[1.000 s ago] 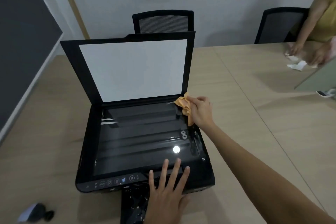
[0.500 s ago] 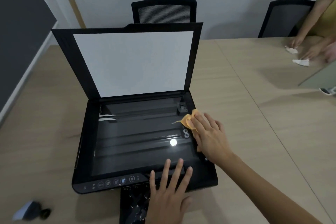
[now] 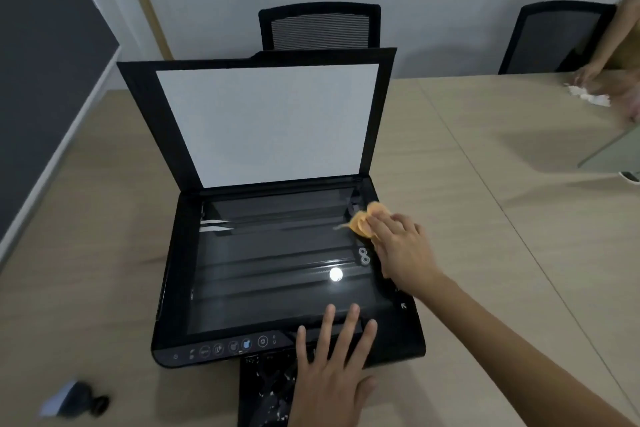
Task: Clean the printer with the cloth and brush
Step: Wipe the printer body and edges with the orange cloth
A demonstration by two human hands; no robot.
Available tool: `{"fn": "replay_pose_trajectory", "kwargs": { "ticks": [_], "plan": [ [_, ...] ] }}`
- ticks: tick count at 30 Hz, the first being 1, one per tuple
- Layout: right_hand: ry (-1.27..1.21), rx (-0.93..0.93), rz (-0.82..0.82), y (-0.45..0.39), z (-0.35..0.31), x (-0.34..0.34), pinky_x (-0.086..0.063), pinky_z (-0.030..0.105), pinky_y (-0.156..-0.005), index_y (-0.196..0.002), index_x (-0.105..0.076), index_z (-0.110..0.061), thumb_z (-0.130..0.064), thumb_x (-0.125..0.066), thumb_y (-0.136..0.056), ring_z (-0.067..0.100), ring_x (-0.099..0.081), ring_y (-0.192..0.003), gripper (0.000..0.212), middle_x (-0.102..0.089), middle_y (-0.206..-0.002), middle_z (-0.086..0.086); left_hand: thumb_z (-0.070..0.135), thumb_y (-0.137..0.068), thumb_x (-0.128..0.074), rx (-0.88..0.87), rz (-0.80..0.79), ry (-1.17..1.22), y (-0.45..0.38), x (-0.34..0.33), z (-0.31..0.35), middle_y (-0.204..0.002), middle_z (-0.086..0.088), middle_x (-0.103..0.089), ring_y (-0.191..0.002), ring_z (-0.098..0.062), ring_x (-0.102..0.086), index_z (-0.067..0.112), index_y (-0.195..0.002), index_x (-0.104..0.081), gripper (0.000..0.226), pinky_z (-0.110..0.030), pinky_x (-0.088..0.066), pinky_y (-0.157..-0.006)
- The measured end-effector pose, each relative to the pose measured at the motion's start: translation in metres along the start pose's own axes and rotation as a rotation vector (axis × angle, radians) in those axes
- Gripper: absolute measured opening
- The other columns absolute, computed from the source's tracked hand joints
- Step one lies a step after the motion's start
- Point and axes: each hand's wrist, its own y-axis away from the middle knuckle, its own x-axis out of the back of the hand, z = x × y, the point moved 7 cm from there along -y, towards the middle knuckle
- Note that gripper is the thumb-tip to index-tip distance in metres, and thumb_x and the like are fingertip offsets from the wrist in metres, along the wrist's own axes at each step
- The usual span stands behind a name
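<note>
A black printer [image 3: 173, 270] sits on the wooden table with its scanner lid [image 3: 266, 125] raised, white pad facing me. My right hand [image 3: 401, 250] presses an orange cloth [image 3: 363, 222] onto the right rim of the scanner glass [image 3: 270, 260], near the far right corner. My left hand [image 3: 332, 367] lies flat, fingers spread, on the printer's front edge beside the control panel [image 3: 221, 348]. No brush is recognisable.
A small dark and white object [image 3: 74, 399] lies on the table [image 3: 485, 218] at the front left. Two black chairs [image 3: 320, 26] stand behind the table. Another person's hands [image 3: 588, 74] handle white paper [image 3: 588, 95] at the far right, near a grey panel [image 3: 613, 152].
My right hand slid the cloth toward me along the right rim, then back a little toward the far corner. My left hand stayed put. The view shifted slightly.
</note>
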Motion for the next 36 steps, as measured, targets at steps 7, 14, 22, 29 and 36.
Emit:
{"fn": "replay_pose_trajectory", "kwargs": {
  "ticks": [7, 14, 22, 29, 36],
  "plan": [
    [0.035, -0.002, -0.05, -0.018, 0.007, -0.007, -0.041, 0.044, -0.084, -0.133, -0.048, -0.021, -0.021, -0.054, -0.088, 0.036, -0.05, -0.112, 0.046, -0.05, -0.142, -0.002, 0.059, -0.077, -0.045, -0.005, -0.028, -0.004, 0.0, -0.002, 0.001, -0.158, 0.0, -0.029, -0.143, -0.032, -0.022, 0.032, -0.149, -0.03, 0.078, -0.059, -0.002, -0.11],
    [-0.02, -0.033, -0.193, -0.064, 0.016, -0.011, -0.034, 0.043, -0.096, -0.143, -0.036, -0.027, -0.025, -0.039, -0.097, 0.034, -0.04, -0.121, 0.045, -0.034, -0.153, -0.007, 0.06, -0.075, -0.051, -0.004, -0.087, 0.001, 0.003, 0.002, 0.0, -0.159, 0.0, -0.028, -0.144, -0.032, -0.02, 0.032, -0.149, -0.029, 0.083, -0.06, -0.004, -0.11],
    [-0.081, 0.104, -0.025, 0.086, -0.001, 0.007, -0.05, 0.036, -0.069, -0.129, -0.055, -0.019, -0.013, -0.069, -0.078, 0.027, -0.056, -0.084, 0.053, -0.058, -0.135, 0.0, 0.061, -0.082, -0.041, 0.011, -0.065, 0.05, 0.001, 0.005, 0.001, -0.161, 0.0, -0.02, -0.147, -0.031, -0.012, 0.029, -0.152, -0.022, 0.079, -0.06, 0.0, -0.111],
    [-0.758, -0.439, 0.145, 0.144, 0.041, 0.033, -0.056, 0.04, -0.066, -0.121, -0.061, -0.031, -0.017, -0.041, -0.087, 0.019, -0.063, -0.064, 0.042, -0.071, -0.075, -0.008, 0.06, -0.083, -0.05, -0.004, -0.066, 0.057, 0.003, 0.009, 0.002, -0.163, -0.001, -0.015, -0.147, -0.032, -0.004, 0.028, -0.153, -0.015, 0.085, -0.059, 0.005, -0.109],
    [-0.188, 0.044, 0.208, 0.159, -0.023, 0.006, -0.04, 0.029, -0.081, -0.126, -0.059, -0.007, 0.005, -0.073, -0.066, 0.019, -0.042, -0.099, 0.063, -0.055, -0.138, 0.01, 0.05, -0.079, -0.065, -0.021, -0.128, 0.099, 0.005, 0.005, 0.004, -0.164, 0.0, -0.001, -0.147, -0.029, 0.009, 0.024, -0.154, -0.003, 0.101, -0.064, -0.006, -0.108]
  ]
}}
